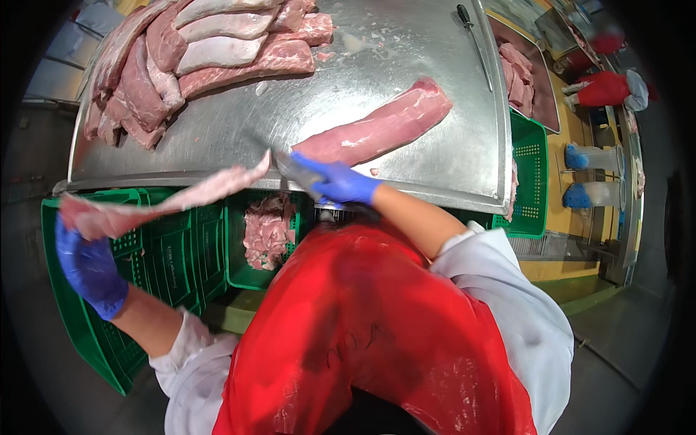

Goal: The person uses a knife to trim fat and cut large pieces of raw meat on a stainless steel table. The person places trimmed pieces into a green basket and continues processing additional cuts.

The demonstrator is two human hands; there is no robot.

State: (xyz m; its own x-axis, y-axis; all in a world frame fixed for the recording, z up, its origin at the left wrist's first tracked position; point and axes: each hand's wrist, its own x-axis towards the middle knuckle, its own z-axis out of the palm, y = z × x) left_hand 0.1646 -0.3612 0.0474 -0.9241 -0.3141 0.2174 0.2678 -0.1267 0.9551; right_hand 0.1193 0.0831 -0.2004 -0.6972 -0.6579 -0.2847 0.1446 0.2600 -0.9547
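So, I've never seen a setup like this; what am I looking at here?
There is no machine here, just a person's blue-gloved left hand and right hand. The single picture comes from a wide camera worn on the head, looking down, so straight edges bend. The left one holds a strip of meat; the right one holds what looks like a knife, blurred. On the metal table lie a long cut, a meat pile at far left, and a black-handled tool at far right.
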